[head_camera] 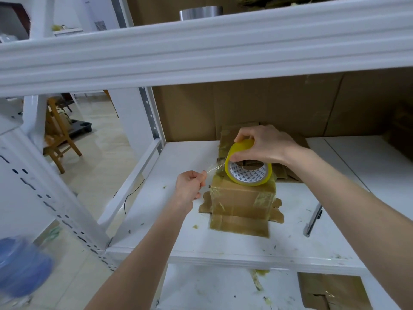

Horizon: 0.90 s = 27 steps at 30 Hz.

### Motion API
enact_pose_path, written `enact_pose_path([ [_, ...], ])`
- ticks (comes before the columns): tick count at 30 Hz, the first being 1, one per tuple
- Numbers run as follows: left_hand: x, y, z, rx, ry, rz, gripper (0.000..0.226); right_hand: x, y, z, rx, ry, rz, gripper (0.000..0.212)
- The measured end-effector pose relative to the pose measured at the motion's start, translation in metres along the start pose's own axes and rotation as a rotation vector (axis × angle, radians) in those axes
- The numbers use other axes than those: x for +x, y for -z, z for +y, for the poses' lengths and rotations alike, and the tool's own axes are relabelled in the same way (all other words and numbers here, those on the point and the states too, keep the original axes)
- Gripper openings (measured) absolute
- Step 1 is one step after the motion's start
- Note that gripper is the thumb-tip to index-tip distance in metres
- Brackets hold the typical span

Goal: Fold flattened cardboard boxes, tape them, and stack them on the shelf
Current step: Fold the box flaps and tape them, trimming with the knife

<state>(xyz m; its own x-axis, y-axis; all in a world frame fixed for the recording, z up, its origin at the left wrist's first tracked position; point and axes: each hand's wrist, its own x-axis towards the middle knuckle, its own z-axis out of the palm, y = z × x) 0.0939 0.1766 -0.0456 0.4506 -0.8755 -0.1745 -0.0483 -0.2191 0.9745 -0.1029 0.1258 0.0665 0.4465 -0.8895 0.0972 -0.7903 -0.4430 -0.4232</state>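
A small brown cardboard box (242, 199), much taped, stands on the white shelf (223, 242) with flaps splayed at its base. My right hand (263, 144) grips a yellowish roll of clear tape (249, 170) that rests on the box top. My left hand (190, 189), just left of the box, pinches the free end of the tape strip (214, 168), which stretches from the roll. Flattened cardboard (230, 135) lies behind the box.
A box cutter (314, 221) lies on the shelf to the right. Large cardboard sheets (279, 106) line the back of the shelf. Another taped box (330, 289) sits on the lower shelf. A wooden chair (58, 135) stands on the floor at left.
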Motion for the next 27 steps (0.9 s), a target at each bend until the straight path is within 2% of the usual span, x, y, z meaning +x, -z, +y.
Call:
enact_pose_path([
  [4, 0.0, -0.009, -0.013, 0.042, 0.124, -0.093, 0.031, -0.003, -0.012, 0.002, -0.04, -0.001, 0.002, 0.052],
  [7, 0.002, -0.005, -0.011, 0.368, 0.126, -0.151, 0.04, -0.001, -0.019, 0.001, -0.061, 0.005, 0.011, 0.053],
  [9, 0.003, 0.004, -0.011, 0.649, 0.037, -0.105, 0.036, 0.0, -0.02, 0.0, -0.068, 0.008, 0.026, 0.052],
  [10, 0.002, 0.009, -0.012, 0.744, -0.046, -0.023, 0.036, 0.0, -0.021, 0.0, -0.064, 0.007, 0.027, 0.052],
  [12, -0.007, 0.014, -0.009, 0.727, -0.326, 0.143, 0.037, -0.001, -0.024, 0.004, -0.043, 0.003, 0.026, 0.055],
  [13, -0.015, 0.011, -0.004, 0.671, -0.491, 0.143, 0.039, -0.001, -0.025, 0.006, -0.039, 0.01, 0.025, 0.057],
  [15, -0.031, -0.003, 0.006, 0.672, -0.66, -0.05, 0.053, -0.001, -0.027, 0.01, -0.015, 0.028, 0.03, 0.06],
  [17, -0.041, -0.021, 0.0, 0.808, -0.678, -0.201, 0.068, -0.003, -0.026, 0.015, 0.104, 0.025, 0.037, 0.064],
  [20, -0.038, -0.028, -0.018, 1.072, -0.742, -0.145, 0.074, -0.013, -0.035, 0.034, 0.412, -0.009, 0.057, 0.068],
  [23, -0.034, -0.025, -0.021, 1.131, -0.748, -0.148, 0.072, -0.025, -0.049, 0.047, 0.685, -0.075, 0.12, 0.044],
  [27, -0.034, -0.026, -0.021, 1.131, -0.761, -0.155, 0.068, -0.025, -0.049, 0.046, 0.685, -0.053, 0.162, 0.04],
])
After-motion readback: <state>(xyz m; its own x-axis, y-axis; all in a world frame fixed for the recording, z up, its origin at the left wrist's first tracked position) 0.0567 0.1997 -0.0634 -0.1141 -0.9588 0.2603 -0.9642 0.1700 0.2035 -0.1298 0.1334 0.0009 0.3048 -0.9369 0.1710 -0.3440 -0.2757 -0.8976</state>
